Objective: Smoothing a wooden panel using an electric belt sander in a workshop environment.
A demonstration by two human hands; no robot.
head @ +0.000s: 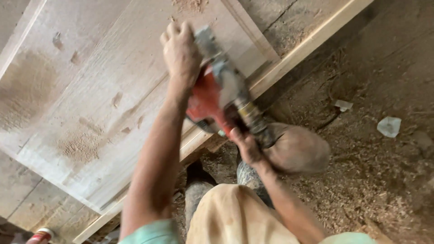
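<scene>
Both hands grip a red and grey power tool [221,90] pressed on the wooden panel [90,99] near its right edge: left hand [181,52] fingers clamped on its front, right hand [247,147] fingers wrapped round its rear handle.

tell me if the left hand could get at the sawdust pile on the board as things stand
Probably not at once: the left hand is gripping the front of the power tool. The sawdust pile lies uncovered on the board.
</scene>
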